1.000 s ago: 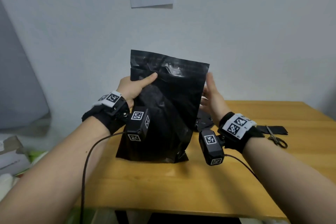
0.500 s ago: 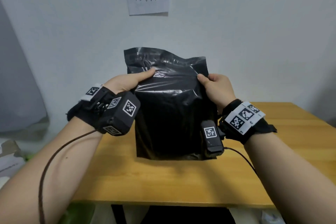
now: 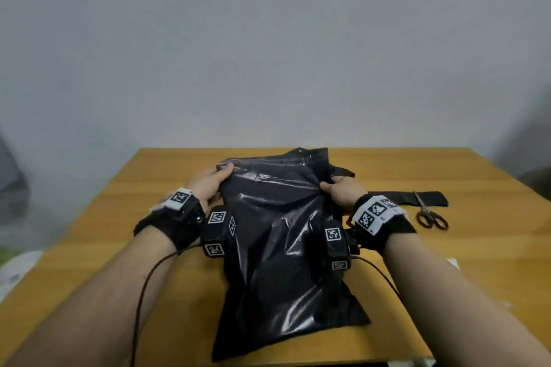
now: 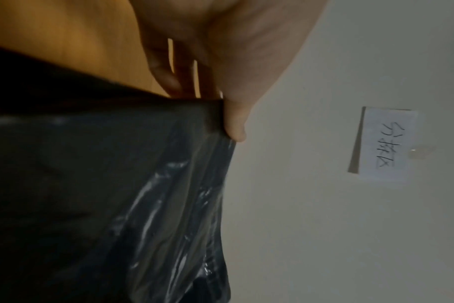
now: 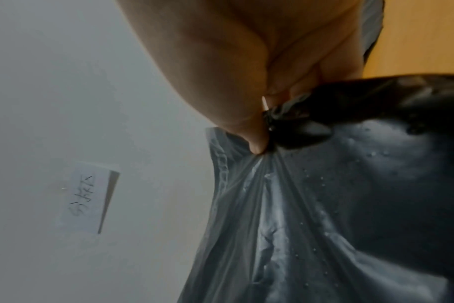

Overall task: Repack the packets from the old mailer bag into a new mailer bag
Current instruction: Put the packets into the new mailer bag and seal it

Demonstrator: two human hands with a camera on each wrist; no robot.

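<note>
Left hand [image 3: 208,185] and right hand [image 3: 343,192] pinch mailer bag [image 3: 280,247] between them.

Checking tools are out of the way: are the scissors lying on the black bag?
No, the scissors lie on the table, right of the black mailer bag.

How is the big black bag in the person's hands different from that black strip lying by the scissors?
The black mailer bag is large, bulging and crinkled; the black strip is small, narrow and flat. The left hand and right hand each grip the bag's far end; nothing holds the strip, though the scissors lie across it. The bag sits mid-table, the strip off to the right. Both are black and rest on the wooden table.
</note>
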